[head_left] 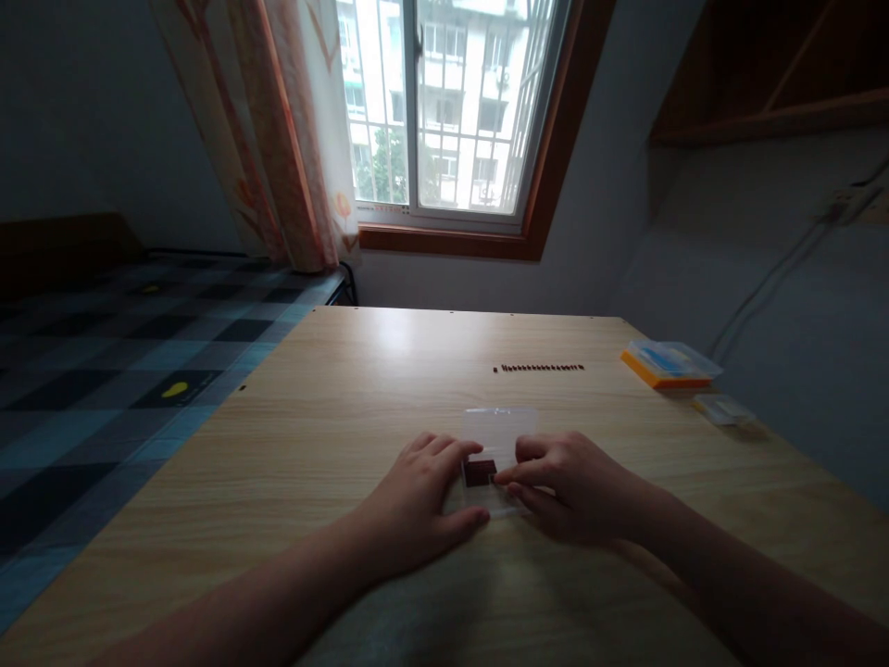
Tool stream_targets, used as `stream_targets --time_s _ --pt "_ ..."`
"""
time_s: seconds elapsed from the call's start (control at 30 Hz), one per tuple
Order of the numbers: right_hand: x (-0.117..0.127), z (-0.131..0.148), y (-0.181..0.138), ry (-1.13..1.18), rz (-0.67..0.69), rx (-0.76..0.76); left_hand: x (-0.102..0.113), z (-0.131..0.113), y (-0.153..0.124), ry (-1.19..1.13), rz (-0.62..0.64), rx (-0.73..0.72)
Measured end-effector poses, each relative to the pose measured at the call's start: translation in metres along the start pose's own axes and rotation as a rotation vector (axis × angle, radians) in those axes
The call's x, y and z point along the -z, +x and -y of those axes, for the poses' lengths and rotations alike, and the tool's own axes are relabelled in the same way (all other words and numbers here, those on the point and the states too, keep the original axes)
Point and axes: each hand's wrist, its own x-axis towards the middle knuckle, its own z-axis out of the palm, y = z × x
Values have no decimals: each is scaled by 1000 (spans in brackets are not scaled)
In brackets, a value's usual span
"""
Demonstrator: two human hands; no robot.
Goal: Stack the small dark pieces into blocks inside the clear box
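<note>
A small clear plastic bag (500, 431) lies flat on the wooden table (333, 408), with a dark brown patch of contents (479, 472) near its front end. My left hand (417, 505) rests on the bag's left edge, fingers stretched flat and fingertips touching the plastic. My right hand (569, 486) is at the bag's front right, fingers curled, index and thumb pinched at the bag's edge beside the dark patch. A row of small dark pieces (540, 368) is lined up farther back on the table.
An orange box with a clear lid (665, 364) and a small clear case (722, 409) sit at the table's right edge by the wall. A bed with a checked cover (104, 371) stands left. A window (444, 102) and curtain (278, 130) are behind.
</note>
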Motion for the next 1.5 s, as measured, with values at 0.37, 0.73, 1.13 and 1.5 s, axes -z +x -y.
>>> stream_targets --time_s 0.37,0.73,1.13,1.5 --pt "-1 2 1 -11 -20 -1 -1 1 -2 5 -13 -15" --pt "2 1 0 -7 -16 -9 0 0 0 -8 -7 -9" --pt "-1 3 -1 -10 15 -13 -1 1 -1 -4 -11 -15" --pt "2 -1 -1 0 -7 0 0 1 0 -5 -9 -8"
